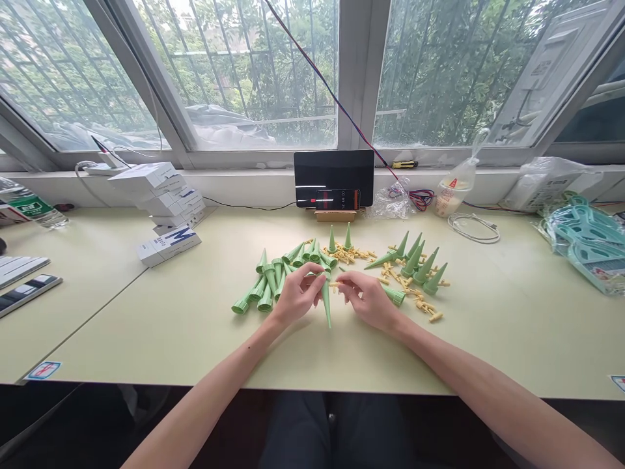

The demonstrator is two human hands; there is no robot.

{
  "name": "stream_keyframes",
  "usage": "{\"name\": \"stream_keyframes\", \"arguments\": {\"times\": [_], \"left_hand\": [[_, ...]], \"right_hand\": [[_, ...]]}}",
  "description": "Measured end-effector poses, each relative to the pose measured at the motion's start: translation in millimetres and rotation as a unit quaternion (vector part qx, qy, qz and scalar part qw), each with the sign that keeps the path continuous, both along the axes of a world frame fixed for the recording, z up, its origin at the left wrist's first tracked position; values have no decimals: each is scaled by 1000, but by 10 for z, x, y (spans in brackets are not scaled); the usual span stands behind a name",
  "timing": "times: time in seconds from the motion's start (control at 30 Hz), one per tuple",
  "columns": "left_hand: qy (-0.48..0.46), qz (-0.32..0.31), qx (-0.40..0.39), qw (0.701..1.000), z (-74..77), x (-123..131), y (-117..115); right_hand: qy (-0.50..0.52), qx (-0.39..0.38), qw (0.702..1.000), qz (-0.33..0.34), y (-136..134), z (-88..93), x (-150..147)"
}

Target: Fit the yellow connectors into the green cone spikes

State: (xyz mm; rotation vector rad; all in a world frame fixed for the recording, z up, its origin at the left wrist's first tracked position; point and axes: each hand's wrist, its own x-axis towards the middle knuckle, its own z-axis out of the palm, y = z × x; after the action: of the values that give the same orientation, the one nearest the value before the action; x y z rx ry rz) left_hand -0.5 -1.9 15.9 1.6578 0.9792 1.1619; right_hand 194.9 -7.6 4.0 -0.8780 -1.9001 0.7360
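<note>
My left hand (300,293) is closed round a green plastic watering spike (327,303), whose tip points down toward me. Between the fingers of my right hand (368,296) is a small yellow plastic valve (334,284), its end at or very near the spike's side; whether it has entered cannot be made out. A heap of green spikes (268,279) lies beside my left hand. Past my right hand, several spikes (414,257) stand or lean among loose yellow valves (390,270). One more spike (394,296) lies partly behind my right hand.
Two spikes (347,237) stand upright behind my hands. A phone (336,199) leans on a black tablet (333,170) at the back. White boxes (168,244) are stacked to the left. A bagged cup (452,195), a white cable (473,228) and turquoise plastic pieces (581,234) lie right.
</note>
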Motion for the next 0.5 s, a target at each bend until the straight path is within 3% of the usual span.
{"name": "stream_keyframes", "arguments": {"times": [0.5], "left_hand": [[-8,-2,-2,1000,-12,-15,5]], "right_hand": [[-2,-18,1000,-13,-5,2,-6]]}}
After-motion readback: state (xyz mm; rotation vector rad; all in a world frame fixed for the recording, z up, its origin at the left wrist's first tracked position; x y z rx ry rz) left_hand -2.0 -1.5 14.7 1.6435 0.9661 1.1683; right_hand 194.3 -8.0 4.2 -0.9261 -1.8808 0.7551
